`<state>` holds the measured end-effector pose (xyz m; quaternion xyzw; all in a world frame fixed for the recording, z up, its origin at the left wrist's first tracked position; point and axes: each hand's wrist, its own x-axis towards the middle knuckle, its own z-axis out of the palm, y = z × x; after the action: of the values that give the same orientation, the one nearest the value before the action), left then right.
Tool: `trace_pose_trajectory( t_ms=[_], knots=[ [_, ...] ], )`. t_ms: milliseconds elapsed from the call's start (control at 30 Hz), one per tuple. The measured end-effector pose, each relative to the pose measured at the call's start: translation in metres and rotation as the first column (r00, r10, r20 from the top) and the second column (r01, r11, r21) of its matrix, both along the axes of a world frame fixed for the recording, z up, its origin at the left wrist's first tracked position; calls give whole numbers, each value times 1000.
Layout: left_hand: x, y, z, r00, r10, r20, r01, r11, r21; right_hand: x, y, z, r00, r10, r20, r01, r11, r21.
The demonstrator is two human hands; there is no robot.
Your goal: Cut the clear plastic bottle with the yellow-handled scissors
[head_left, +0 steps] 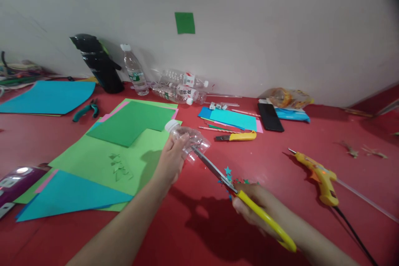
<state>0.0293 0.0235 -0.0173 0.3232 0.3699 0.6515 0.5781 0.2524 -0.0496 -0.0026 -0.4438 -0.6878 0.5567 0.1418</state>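
My left hand (172,156) is closed around a clear plastic bottle piece (199,139) that has a white cap at its left end. In my right hand (257,203) is a pair of scissors (264,218) with yellow handles and grey blades. The blades point up and left, and their tips meet the plastic near my left fingers; whether they cut into it I cannot tell. Small star-shaped bits (228,171) in teal and green lie on the table just beyond my right hand.
Coloured paper sheets (146,141) with green scraps spread at left, near pliers (85,111). A yellow utility knife (240,136) and phone (270,117) lie beyond. A glue gun (316,174) with its cord is at right. Bottles (135,70) and a black flask (99,64) line the wall.
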Motion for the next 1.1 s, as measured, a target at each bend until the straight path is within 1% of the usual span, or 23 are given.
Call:
trace_pose_trajectory(
  t_ms=[67,133,200,300,433,567,667,800,967,1100],
  knots=[
    [0,-1,-1,999,-8,-38,8,1000,9,1,0,5,999,21,28,-22,1000,15],
    [1,-2,-1,996,-15,-85,17,1000,22,2,-1,9,1000,26,16,-27,999,34],
    [1,-2,-2,992,-19,-127,25,999,48,2,-2,10,1000,19,-6,-19,1000,16],
    [1,-1,-4,987,-3,-162,17,996,84,1,-2,5,999,0,-35,-2,1000,-31],
    [1,0,-6,990,4,-143,2,999,46,0,-3,-3,998,-25,-57,25,1000,-11],
    [2,0,-6,991,6,-134,-1,999,37,-3,-2,0,997,-38,-68,41,998,50],
    [1,1,-7,990,0,-144,8,998,58,-3,-2,3,997,-43,-58,45,998,40],
    [-1,1,-7,979,-1,-204,21,995,97,-1,-2,1,998,-22,-57,21,1000,-17],
    [-1,1,-8,941,-59,-332,121,978,170,0,-2,-3,999,-13,-44,14,1000,11],
    [-1,1,-10,932,-33,-362,113,973,201,-1,-3,-4,997,-18,-76,15,999,-29]
  ],
)
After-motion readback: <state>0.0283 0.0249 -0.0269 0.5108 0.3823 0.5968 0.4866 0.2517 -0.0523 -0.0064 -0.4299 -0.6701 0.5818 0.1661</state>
